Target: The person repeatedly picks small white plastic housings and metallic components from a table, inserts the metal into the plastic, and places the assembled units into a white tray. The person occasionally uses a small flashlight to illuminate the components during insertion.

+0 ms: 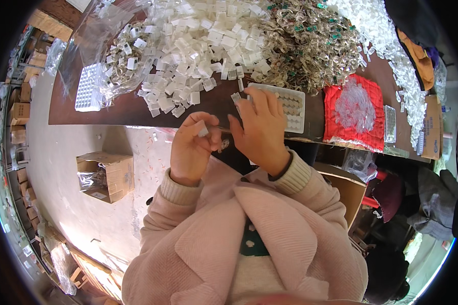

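Observation:
My left hand (190, 150) is raised just off the table's front edge, fingers curled around a small white plastic case (202, 129). A small shiny, crinkled piece (223, 146) shows beside its lower fingers; I cannot tell its kind. Reaching over the edge, my right hand (263, 124) pinches a small translucent plastic piece (236, 97) between thumb and fingers. Partly hidden behind that hand lies a white tray (301, 109) with rows of small round pockets. A spread pile of white plastic cases (208, 43) covers the table beyond both hands.
A heap of clear, brownish parts with green bits (310, 48) stands right of the white pile. Clear pieces lie on a red cloth (374, 104). At the left are a pocketed white tray (88, 87) and a plastic bag (130, 76). A cardboard box (118, 178) sits on the floor.

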Motion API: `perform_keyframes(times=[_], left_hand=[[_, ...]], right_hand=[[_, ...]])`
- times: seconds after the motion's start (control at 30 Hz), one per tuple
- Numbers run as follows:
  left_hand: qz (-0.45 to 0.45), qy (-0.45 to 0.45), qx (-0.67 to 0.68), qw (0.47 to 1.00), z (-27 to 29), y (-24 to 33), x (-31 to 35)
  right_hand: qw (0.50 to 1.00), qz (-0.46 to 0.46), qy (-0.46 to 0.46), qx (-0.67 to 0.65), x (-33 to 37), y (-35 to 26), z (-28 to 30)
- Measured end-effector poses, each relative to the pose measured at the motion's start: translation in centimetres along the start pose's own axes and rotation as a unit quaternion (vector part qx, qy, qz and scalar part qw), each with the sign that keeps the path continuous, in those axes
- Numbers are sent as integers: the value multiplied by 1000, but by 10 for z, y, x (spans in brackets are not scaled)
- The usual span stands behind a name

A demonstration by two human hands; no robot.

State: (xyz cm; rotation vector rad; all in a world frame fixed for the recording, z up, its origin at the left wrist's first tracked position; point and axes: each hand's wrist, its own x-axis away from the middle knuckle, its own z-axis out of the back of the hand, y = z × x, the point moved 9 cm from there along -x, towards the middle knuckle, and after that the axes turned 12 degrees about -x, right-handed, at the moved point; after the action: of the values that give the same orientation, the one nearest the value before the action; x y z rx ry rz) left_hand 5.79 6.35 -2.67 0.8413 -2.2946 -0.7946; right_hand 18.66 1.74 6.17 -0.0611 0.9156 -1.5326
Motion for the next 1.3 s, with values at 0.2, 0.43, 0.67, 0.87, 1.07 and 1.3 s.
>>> perform_keyframes(times=[0.2, 0.43, 0.67, 0.87, 1.07, 1.3], left_hand=[[29, -4, -31, 999, 8, -4, 1], [119, -104, -19, 987, -16, -6, 4], [123, -135, 22, 983, -29, -21, 0], [109, -108, 41, 987, -24, -22, -8], [105, -100, 52, 988, -19, -23, -12], [103, -98, 39, 989, -18, -23, -16]], right_hand=[[997, 13, -23, 71, -13, -5, -22], [964, 110, -90, -223, -10, -31, 17], [996, -48, -24, -67, -39, 47, 59], [982, 35, 11, 184, -64, 69, 52], [970, 50, -12, 236, -66, 70, 45], [969, 5, -13, 248, -64, 80, 46]])
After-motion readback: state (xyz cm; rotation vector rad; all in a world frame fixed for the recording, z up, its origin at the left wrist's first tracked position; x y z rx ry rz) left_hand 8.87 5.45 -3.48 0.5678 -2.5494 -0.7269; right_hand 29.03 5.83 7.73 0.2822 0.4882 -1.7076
